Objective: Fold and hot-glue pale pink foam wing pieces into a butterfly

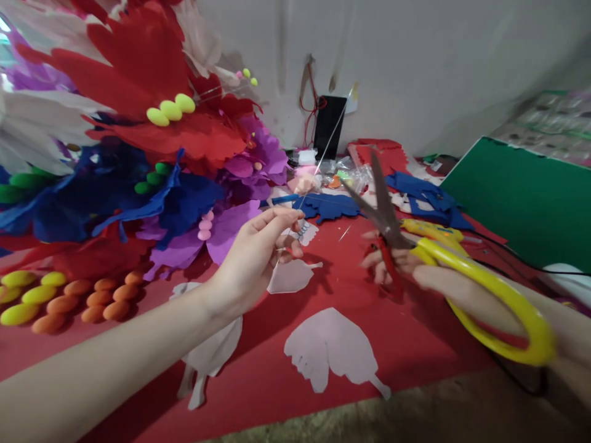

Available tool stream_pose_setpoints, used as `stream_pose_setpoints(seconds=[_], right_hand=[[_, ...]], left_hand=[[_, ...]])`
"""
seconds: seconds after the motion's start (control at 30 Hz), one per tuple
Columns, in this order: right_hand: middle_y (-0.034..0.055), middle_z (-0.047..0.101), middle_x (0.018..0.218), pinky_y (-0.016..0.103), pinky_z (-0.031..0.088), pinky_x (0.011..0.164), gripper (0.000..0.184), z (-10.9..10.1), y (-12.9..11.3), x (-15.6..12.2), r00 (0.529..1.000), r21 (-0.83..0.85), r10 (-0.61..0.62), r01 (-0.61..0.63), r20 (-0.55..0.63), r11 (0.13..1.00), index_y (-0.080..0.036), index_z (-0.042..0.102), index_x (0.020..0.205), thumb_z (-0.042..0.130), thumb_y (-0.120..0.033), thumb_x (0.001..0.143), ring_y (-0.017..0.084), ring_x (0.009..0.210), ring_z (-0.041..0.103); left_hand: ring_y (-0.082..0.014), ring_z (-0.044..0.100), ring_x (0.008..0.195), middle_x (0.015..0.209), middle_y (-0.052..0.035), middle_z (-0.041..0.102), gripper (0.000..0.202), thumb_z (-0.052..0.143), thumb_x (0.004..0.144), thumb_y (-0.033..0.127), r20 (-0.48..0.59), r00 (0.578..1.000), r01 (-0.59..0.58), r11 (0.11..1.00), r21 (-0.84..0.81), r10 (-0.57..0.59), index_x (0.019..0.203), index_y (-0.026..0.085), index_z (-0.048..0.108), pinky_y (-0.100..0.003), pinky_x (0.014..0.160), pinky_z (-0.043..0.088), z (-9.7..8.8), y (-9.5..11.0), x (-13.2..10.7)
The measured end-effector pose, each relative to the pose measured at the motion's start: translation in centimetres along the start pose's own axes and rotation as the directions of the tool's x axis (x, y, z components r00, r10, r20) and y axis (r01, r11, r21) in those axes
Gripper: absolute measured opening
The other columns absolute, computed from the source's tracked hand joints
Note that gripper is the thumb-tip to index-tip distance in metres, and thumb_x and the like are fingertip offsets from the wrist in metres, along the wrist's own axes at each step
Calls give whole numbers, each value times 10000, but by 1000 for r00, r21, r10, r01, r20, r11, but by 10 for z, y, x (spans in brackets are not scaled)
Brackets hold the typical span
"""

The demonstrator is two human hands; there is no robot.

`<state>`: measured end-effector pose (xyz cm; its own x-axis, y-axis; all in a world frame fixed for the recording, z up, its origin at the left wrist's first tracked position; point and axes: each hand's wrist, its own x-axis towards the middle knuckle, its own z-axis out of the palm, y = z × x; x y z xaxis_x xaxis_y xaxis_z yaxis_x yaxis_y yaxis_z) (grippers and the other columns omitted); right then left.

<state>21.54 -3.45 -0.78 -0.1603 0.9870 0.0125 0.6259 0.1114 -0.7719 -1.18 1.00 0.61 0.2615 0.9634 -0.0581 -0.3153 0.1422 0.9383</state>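
My left hand is at the middle, thumb and fingers pinched shut on a thin wire that rises toward the wall. A blue stem lies just beyond its fingertips. My right hand is blurred by motion and grips yellow-handled scissors; their grey blades are parted and point up and left, close to the wire. Both hands hover over a red felt sheet.
Red, blue, purple and white felt flowers with foam beads crowd the left. Pale felt leaf cut-outs lie on the red sheet. Blue felt scraps, a green sheet and a black box sit behind.
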Motion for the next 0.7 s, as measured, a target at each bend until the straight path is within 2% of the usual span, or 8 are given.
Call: stream_pose_setpoints(seconds=[0.07, 0.17, 0.27, 0.5, 0.7], right_hand=[[74, 658, 823, 285, 488, 568, 275, 6, 1, -7, 999, -27, 28, -28, 21, 999, -184, 588, 958, 432, -314, 772, 160, 605, 593], [69, 659, 859, 255, 466, 568, 330, 14, -2, -14, 994, -108, 66, -56, 86, 993, -193, 565, 1068, 447, -244, 765, 166, 668, 611], [51, 655, 816, 225, 431, 528, 385, 21, -7, -15, 987, -171, 89, -65, 133, 983, -205, 544, 1132, 434, -199, 763, 151, 644, 605], [15, 637, 724, 193, 371, 482, 328, 30, -19, -12, 991, -265, 93, -65, 95, 962, -205, 571, 1032, 425, -149, 744, 109, 553, 555], [-2, 621, 681, 187, 342, 475, 185, 25, -31, -10, 982, -296, 148, -107, 120, 949, -197, 555, 900, 421, -204, 773, 90, 524, 535]], left_hand=[[42, 367, 354, 658, 66, 489, 97, 561, 792, 187, 30, 999, 28, 1000, -1, -28, 714, 129, 563, -102, 338, 214, 3, 0, -3], [47, 278, 303, 616, 64, 480, 109, 550, 778, 150, 96, 990, 99, 995, 16, -100, 672, 125, 558, -122, 309, 143, 6, -1, -8], [33, 292, 294, 594, 60, 488, 122, 543, 782, 155, 153, 974, 161, 986, 37, -165, 663, 133, 561, -130, 297, 140, 10, -4, -13], [31, 325, 303, 614, 66, 515, 132, 534, 786, 131, 193, 957, 212, 976, 52, -218, 657, 137, 562, -121, 295, 175, 12, -5, -20], [22, 306, 301, 508, 88, 457, 172, 539, 801, 139, 201, 946, 246, 967, 59, -253, 629, 138, 537, -119, 310, 179, 12, -6, -19]])
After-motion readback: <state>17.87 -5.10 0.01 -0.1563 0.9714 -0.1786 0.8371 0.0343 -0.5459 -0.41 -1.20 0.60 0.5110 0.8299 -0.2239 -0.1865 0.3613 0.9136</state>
